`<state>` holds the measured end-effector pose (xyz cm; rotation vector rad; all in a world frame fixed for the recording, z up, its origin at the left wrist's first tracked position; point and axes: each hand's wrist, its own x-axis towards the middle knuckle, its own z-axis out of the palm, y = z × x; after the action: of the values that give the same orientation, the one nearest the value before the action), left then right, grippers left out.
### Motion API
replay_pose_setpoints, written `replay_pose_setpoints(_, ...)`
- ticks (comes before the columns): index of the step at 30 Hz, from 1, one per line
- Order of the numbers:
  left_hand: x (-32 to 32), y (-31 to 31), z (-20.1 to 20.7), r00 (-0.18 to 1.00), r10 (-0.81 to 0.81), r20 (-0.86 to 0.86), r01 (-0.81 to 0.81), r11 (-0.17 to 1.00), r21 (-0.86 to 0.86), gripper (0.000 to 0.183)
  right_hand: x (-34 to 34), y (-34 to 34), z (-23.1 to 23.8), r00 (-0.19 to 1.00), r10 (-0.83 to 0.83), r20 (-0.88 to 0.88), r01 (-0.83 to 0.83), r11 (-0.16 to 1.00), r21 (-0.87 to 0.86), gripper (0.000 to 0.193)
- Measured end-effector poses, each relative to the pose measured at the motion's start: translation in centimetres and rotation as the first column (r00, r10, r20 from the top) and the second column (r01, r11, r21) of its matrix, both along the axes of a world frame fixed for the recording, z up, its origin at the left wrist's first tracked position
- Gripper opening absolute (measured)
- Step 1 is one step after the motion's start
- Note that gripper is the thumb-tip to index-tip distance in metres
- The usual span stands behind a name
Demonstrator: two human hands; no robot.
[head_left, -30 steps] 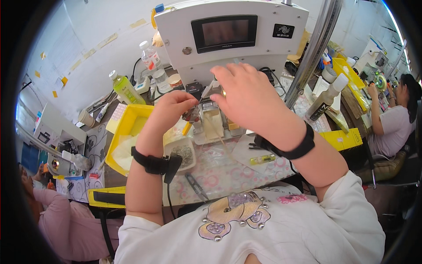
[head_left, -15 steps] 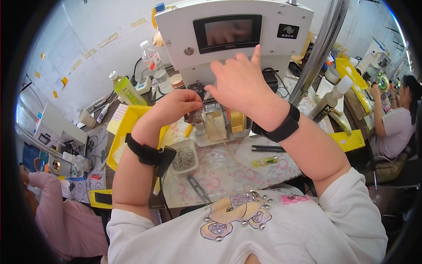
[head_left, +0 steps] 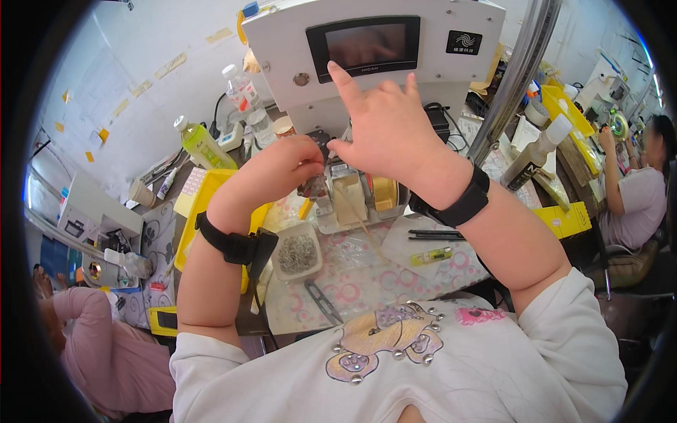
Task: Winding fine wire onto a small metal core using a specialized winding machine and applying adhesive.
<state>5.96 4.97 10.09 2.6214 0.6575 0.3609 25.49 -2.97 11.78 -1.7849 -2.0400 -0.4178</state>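
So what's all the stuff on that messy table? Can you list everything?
Machine with screen: 1, white, at the back.
Tray: 1, yellow, left of the hands.
Dish of small metal rings: 1, white, below the left hand.
Bottle: 1, yellow-green, back left.
Tweezers: 1, dark, near edge.
Co-workers: 2, far right and lower left.
Left hand: pinching at the machine's small fixture.
Right hand: open, finger raised to the screen.

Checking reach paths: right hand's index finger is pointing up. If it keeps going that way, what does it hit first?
Most likely the dark screen on the white machine; the right hand has its fingertip at the screen's lower edge. Depth is unclear, so contact can't be confirmed.
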Motion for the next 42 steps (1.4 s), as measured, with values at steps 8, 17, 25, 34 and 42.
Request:
replay_pose_setpoints(8, -0.9, 0.4, -0.4, 0.999, 0.033, 0.016, -0.029, 0.982, -0.185, 0.003, -0.1, -0.2, -0.5, 1.0, -0.002, 0.009, 0.001, 0.996, 0.085, 0.083)
replay_pose_setpoints(17, -0.9, 0.7, -0.4, 0.991, 0.012, 0.134, 0.054, 0.879, -0.473, 0.01, 0.6, 0.8, -0.8, 0.984, 0.175, 0.017, -0.175, 0.969, 0.171, 0.07)
replay_pose_setpoints(25, -0.4, -1.5, 0.1, 0.978, 0.094, 0.184, 0.01, 0.869, -0.495, 0.017, 0.6, 1.1, -1.3, 0.983, 0.182, 0.014, -0.181, 0.962, 0.202, 0.058)
replay_pose_setpoints(34, 1.4, -8.5, -2.7, 0.925, 0.274, 0.263, -0.35, 0.882, 0.314, 0.008, 0.5, -0.5, -1.4, 0.95, 0.307, -0.052, -0.229, 0.804, 0.548, 0.041)
replay_pose_setpoints(42, -2.2, -17.4, -4.2, 0.85, 0.371, 0.373, -0.465, 0.862, 0.202, 0.006, -1.4, -8.6, -6.0, 0.369, 0.444, -0.817, -0.414, 0.865, 0.284, 0.034)
